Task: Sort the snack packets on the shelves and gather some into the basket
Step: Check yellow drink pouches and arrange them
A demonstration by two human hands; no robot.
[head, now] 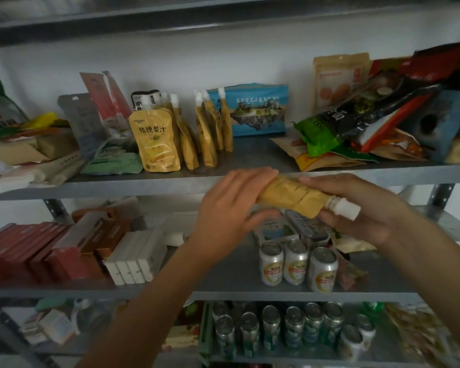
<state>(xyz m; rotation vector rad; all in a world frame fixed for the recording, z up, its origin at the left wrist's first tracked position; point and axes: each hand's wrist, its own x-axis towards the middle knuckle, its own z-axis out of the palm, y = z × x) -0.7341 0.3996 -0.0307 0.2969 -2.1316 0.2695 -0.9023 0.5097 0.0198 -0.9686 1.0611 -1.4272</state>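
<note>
I hold a yellow spouted drink pouch point(294, 196) sideways in front of the upper shelf's edge point(144, 184), its white cap pointing right. My left hand point(229, 205) grips the pouch's bottom end. My right hand point(356, 205) grips the spout end, fingers curled round the cap. On the upper shelf stand several matching yellow pouches point(157, 139), upright in a row, with more point(213, 131) to their right. No basket is in view.
A blue box point(259, 110) stands behind the pouches. Mixed snack packets point(369, 128) pile up at the shelf's right, more packets point(32, 144) at its left. The middle shelf holds red and white boxes point(72, 256) and three cans point(298, 264). Several cans point(290, 328) fill the lower shelf.
</note>
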